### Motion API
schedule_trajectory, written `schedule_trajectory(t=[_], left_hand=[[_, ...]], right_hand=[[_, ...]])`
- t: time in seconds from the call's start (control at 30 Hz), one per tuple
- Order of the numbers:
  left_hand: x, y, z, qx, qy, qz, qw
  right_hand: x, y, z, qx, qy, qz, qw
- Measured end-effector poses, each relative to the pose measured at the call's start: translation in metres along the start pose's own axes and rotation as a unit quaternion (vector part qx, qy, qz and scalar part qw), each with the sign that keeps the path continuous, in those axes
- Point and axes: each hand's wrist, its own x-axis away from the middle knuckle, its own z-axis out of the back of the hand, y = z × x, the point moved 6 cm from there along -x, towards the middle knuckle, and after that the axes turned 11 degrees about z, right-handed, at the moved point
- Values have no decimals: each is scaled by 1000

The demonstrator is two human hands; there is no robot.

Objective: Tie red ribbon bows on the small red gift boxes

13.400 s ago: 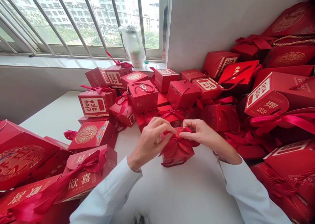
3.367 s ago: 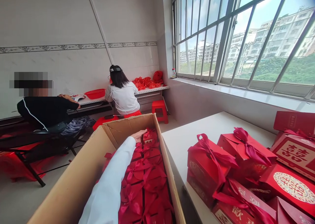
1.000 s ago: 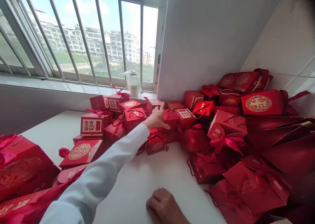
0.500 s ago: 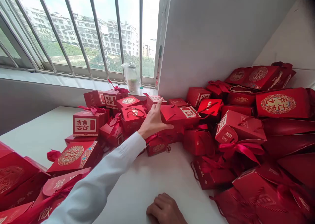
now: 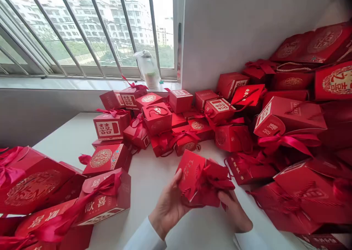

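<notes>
A small red gift box (image 5: pixel 194 173) with a red ribbon (image 5: pixel 216 178) bunched at its top is held tilted just above the white table (image 5: pixel 154 176), near its front edge. My left hand (image 5: pixel 169 206) grips the box from the left and below. Under the ribbon end, my right hand (image 5: pixel 233 211) supports the box with its fingers. Both wrists carry white sleeves.
A heap of red gift boxes (image 5: pixel 220 118) with ribbons fills the table's back and right side up to the wall. More red boxes (image 5: pixel 101 198) lie at the front left. A plastic-wrapped bottle (image 5: pixel 148 68) stands on the window sill (image 5: pixel 68 84).
My left hand picked one red box out of the heap and drew it back to the table's front. My right hand rose from the table and joined it on the box.
</notes>
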Motion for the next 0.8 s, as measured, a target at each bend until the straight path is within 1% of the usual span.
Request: schedule_trajectory(t=[0.03, 0.1, 0.17, 0.2, 0.23, 0.27, 0.3, 0.33, 0.37, 0.4, 0.43, 0.47, 0.5, 0.53, 0.57, 0.6, 0.67, 0.73, 0.8], left_hand=[[-2, -6, 4, 19, -21, 15, 999], [-6, -16, 7, 24, -68, 50, 996], [-9, -26, 6, -7, -106, 95, 990], [-10, -30, 7, -31, -113, 121, 986], [-10, -34, 10, -61, -109, 145, 981], [-9, -35, 14, -102, -92, 166, 976], [-7, -34, 20, -157, -62, 177, 969], [-3, -31, 28, -226, -20, 177, 958], [1, -23, 36, -308, 34, 163, 937], [8, -12, 43, -395, 96, 129, 905], [16, 3, 47, -476, 163, 81, 860], [26, 19, 48, -543, 223, 19, 809], [35, 34, 43, -585, 264, -50, 765], [43, 45, 36, -602, 288, -106, 737], [49, 53, 28, -607, 297, -147, 722], [53, 59, 20, -605, 306, -177, 714], [53, 65, 4, -602, 324, -222, 695], [47, 63, -12, -619, 316, -244, 676], [37, 59, -24, -646, 291, -246, 661]], right_hand=[[0, 1, 2, -6, 4, -12, 1000], [0, 6, 6, -8, 24, -39, 999], [-1, 13, 8, -16, 52, -69, 996], [-3, 15, 9, -25, 66, -82, 994], [-5, 17, 8, -36, 76, -90, 992], [-8, 18, 6, -47, 82, -95, 991], [-11, 17, 4, -58, 84, -96, 990], [-14, 16, 1, -67, 82, -94, 990], [-17, 14, -2, -75, 75, -90, 990], [-20, 12, -5, -80, 62, -83, 991], [-22, 9, -9, -82, 47, -73, 993], [-24, 7, -11, -80, 33, -62, 994], [-25, 5, -13, -74, 24, -52, 996], [-25, 3, -15, -67, 18, -44, 997], [-25, 2, -16, -59, 16, -41, 997], [-24, 0, -16, -53, 15, -40, 998], [-22, -2, -17, -51, 13, -42, 998], [-20, -4, -16, -61, 9, -41, 997], [-19, -4, -14, -65, 20, -36, 997]])
